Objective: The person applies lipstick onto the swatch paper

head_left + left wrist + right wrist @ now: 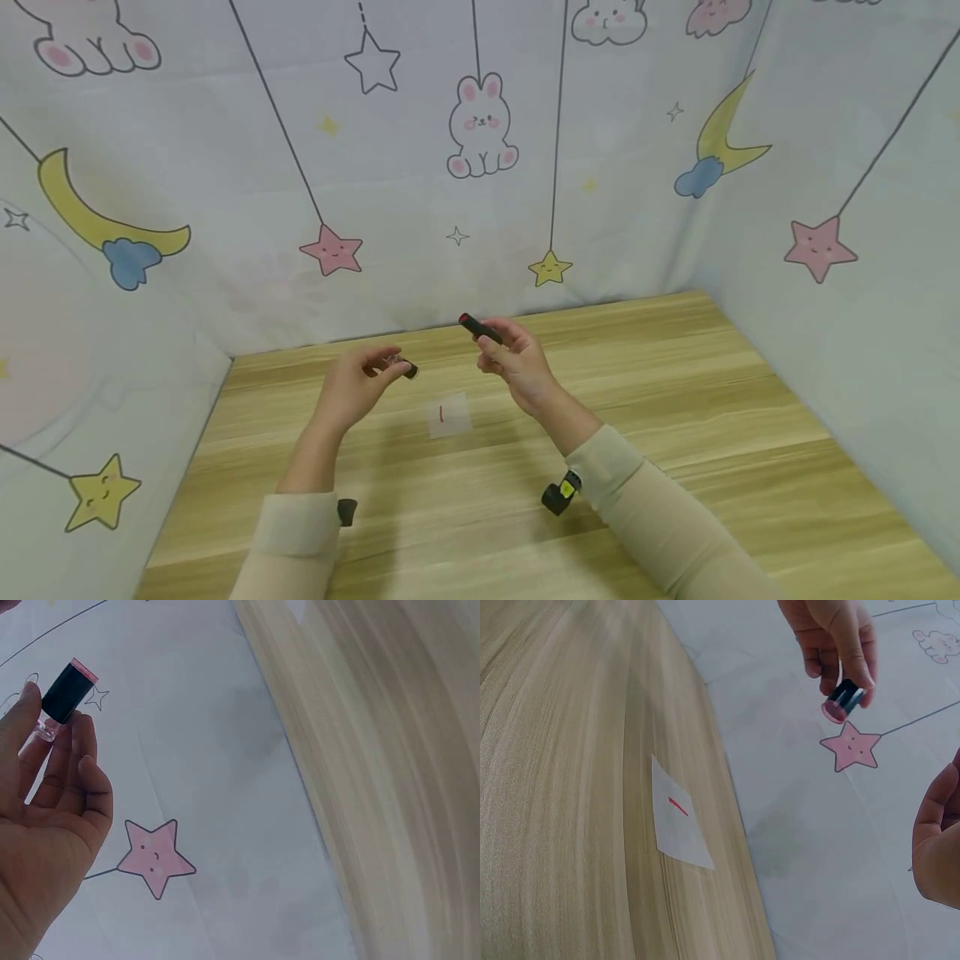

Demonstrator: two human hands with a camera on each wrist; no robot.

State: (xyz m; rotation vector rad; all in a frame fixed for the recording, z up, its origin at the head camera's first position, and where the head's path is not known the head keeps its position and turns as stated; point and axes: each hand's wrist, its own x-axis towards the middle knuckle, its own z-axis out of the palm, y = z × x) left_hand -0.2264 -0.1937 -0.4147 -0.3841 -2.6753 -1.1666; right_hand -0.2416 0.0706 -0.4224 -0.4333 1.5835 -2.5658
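Note:
My left hand (352, 387) pinches a small black cylinder (410, 369) between thumb and fingers. In the left wrist view this cylinder (69, 691) has a pinkish end and a clear part beside the thumb. The right hand (521, 367) grips a slim black tube (482, 329) with a red end, which points up and left. Both things are held above the table, with a gap between the hands. From the right wrist, the right hand (939, 847) shows only at the frame's edge, and its tube is out of sight.
A square of pale paper (453, 423) with a short red stroke lies on the wood-grain table (450, 517), below and between the hands. Behind and at the sides hangs a white cloth (405, 192) printed with stars, moons and rabbits.

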